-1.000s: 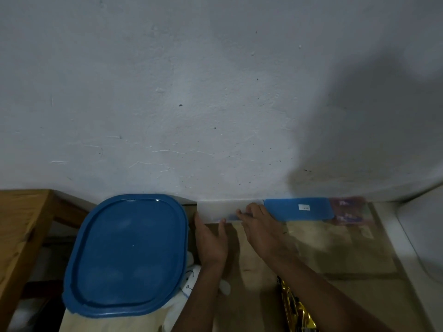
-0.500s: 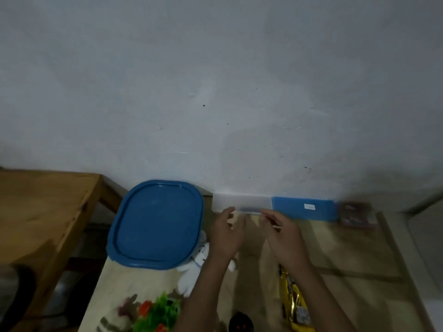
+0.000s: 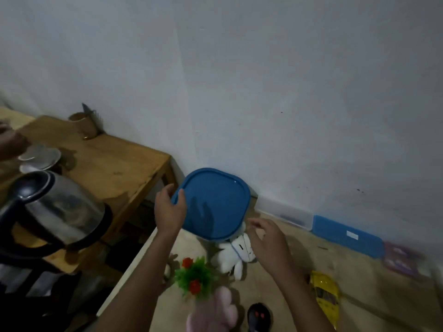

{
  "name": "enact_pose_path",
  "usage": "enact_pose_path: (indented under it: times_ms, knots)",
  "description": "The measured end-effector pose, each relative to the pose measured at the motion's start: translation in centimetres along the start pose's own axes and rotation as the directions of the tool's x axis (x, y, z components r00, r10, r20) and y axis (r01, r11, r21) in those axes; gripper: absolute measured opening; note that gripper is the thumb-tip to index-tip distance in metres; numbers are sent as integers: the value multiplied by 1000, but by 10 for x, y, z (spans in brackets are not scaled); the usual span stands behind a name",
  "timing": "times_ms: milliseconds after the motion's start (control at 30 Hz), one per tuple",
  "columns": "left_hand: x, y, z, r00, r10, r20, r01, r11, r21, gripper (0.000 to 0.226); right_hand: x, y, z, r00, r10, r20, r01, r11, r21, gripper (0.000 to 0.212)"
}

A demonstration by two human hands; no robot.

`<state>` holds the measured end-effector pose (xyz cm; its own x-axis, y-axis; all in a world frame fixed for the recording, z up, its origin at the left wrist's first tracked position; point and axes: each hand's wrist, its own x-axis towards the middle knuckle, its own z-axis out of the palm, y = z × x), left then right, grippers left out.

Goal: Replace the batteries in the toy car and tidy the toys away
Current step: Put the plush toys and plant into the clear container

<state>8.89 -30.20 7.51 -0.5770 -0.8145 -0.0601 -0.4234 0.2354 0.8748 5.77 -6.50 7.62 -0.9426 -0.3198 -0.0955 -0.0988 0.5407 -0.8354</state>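
- Blue lid [image 3: 215, 204], far centre by the wall: left hand [image 3: 169, 209] grips its left edge, thumb on top.
- Right hand [image 3: 268, 240]: fingers loose, holding nothing, just right of the lid.
- White plush toy [image 3: 233, 257]: partly hidden under the lid.
- Dark red-spotted item [image 3: 259, 316], near edge: possibly the toy car, indistinct.
- Kettle [image 3: 60, 209], left: blurred.

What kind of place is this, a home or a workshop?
Probably a room in a home. A steel kettle and plates stand on a wooden table at the left, and a white plush toy lies by a blue lid.
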Motion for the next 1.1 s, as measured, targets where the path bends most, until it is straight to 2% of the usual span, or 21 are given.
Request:
enact_pose_path:
  times_ms: [100,200,333,400,467,533,667,833,900,1000,1100]
  knots:
    - [39,-24,-5,972,-157,176,143,985,93,58,12,-15,35,991,-68,115,86,984,-159,26]
    - [65,-41,-7,909,-243,339,218,970,111,48,27,-31,70,973,-61,222,123,953,-279,39]
    - [80,-53,-11,897,-254,361,257,966,42,36,50,-54,112,929,69,363,115,879,-463,59]
    - [86,-61,-10,882,-283,377,311,950,-14,29,60,-63,134,901,138,411,139,806,-575,69]
    - [92,-67,-12,848,-323,421,381,923,-60,21,66,-72,156,896,189,403,149,726,-671,77]
    - [96,-70,-14,821,-350,451,437,894,-101,20,68,-84,175,901,239,361,105,688,-718,83]
    - [99,-73,-15,798,-346,493,467,873,-143,22,76,-101,195,911,287,295,25,677,-736,74]
    - [99,-75,-19,758,-323,566,471,872,-133,28,82,-101,188,898,284,336,44,702,-711,71]
    - [99,-74,-22,744,-308,593,462,878,-123,30,82,-106,180,910,229,346,75,730,-679,66]
    - [100,-75,-23,761,-267,592,408,905,-117,28,80,-127,156,943,67,327,149,793,-591,45]
    - [95,-78,-16,809,-261,527,382,914,-134,21,75,-152,118,974,-96,206,196,818,-541,34]
